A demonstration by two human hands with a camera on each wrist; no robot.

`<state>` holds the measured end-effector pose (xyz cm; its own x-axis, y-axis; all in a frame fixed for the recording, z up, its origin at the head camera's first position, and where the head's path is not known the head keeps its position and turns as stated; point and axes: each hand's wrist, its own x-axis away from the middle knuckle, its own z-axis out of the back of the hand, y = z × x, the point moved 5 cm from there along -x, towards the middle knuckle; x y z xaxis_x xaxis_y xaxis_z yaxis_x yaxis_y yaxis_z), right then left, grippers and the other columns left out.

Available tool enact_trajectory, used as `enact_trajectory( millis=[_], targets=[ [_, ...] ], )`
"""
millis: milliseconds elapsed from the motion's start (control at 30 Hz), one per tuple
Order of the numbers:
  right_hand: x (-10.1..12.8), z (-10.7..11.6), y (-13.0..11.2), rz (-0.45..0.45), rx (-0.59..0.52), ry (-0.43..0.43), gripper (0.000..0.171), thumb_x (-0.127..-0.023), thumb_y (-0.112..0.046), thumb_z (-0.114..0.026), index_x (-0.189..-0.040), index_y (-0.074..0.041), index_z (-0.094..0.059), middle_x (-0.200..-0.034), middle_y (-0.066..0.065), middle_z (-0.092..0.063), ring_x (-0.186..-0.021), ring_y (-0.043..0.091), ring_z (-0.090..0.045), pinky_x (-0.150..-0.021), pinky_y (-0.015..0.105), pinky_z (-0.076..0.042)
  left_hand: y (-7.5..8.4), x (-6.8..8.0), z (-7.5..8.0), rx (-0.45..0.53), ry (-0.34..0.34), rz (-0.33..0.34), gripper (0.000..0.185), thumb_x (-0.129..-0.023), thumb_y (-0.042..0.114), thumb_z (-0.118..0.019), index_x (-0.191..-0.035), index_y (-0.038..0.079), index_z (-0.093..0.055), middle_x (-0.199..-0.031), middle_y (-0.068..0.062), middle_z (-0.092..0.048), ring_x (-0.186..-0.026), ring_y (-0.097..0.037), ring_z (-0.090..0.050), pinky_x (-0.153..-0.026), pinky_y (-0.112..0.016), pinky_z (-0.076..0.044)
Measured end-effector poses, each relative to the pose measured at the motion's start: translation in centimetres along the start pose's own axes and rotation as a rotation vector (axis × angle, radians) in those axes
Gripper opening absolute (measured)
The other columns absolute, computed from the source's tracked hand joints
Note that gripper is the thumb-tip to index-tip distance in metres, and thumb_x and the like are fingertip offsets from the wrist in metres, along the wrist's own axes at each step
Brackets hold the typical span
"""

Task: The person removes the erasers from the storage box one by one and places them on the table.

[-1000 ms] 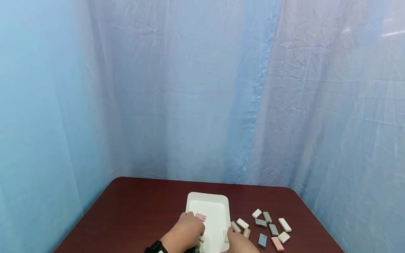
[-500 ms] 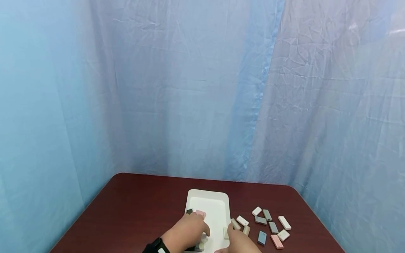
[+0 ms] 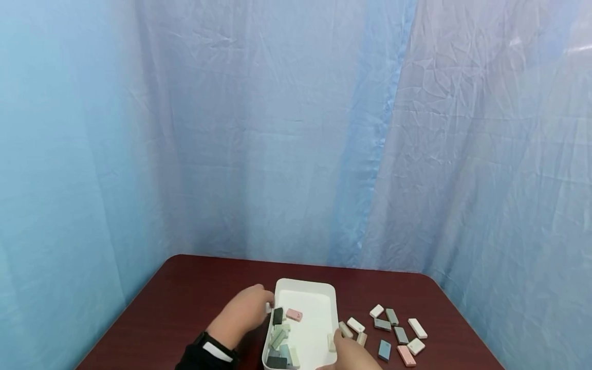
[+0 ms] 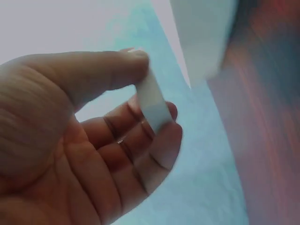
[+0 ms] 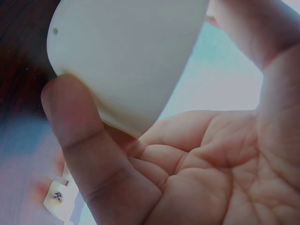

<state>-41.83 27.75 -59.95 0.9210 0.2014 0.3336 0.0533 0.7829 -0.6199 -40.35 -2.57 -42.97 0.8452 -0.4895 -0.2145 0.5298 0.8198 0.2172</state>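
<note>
Since a second ago the left hand (image 3: 242, 311) has withdrawn from inside the white tray (image 3: 319, 290) to just outside its left wall, uncovering the pieces there. It pinches one white tile (image 4: 152, 103) between thumb and fingertips, the other fingers loosely spread. In the tray: one pink tile (image 3: 293, 314) lying alone, and a heap of about six dark, green and grey tiles (image 3: 279, 339) along the left side. The right hand (image 3: 349, 354) grips the tray's near right corner, thumb curled over the rim. Right of it, on the dark red table (image 3: 194, 298), lie eleven loose tiles (image 3: 398, 329), well apart from the left hand. Blue curtain (image 3: 277, 128) encloses the table.
</note>
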Motion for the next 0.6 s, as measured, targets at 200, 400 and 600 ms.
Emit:
enact_trajectory(
  millis=[200,400,600],
  targets=[
    [0.1,-0.3,0.1,0.043,0.034,-0.015,0.13,-0.072,-0.065,-0.09,-0.157,0.016,-0.033,-0.111,0.016,-0.073,-0.085,0.033,-0.074,-0.072,0.051,-0.057,-4.9,0.7,-0.8,0.037,-0.018,0.173,0.02,-0.097,-0.001,-0.07,-0.094,0.017,-0.078,-0.092,0.002,-0.07,-0.086,-0.016,-0.065,-0.077,-0.039,-0.056],
    [0.1,-0.3,-0.1,0.015,0.054,-0.014,0.129,-0.071,-0.065,-0.09,-0.156,0.015,-0.036,-0.117,0.019,-0.071,-0.094,0.036,-0.073,-0.08,0.055,-0.059,-7.9,1.7,-1.6,0.052,-0.094,0.302,0.015,-0.096,0.002,-0.074,-0.086,0.014,-0.074,-0.084,0.001,-0.067,-0.073,-0.015,-0.058,-0.071,-0.038,-0.05],
    [0.0,-0.3,0.1,-0.003,0.009,-0.007,0.132,-0.067,-0.064,-0.092,-0.158,0.012,-0.035,-0.12,0.019,-0.07,-0.098,0.038,-0.072,-0.081,0.058,-0.058,-9.5,2.4,-1.9,0.062,-0.135,0.381,0.019,-0.096,0.0,-0.072,-0.082,0.013,-0.07,-0.08,-0.002,-0.064,-0.071,-0.017,-0.055,-0.07,-0.037,-0.047]
  ],
)
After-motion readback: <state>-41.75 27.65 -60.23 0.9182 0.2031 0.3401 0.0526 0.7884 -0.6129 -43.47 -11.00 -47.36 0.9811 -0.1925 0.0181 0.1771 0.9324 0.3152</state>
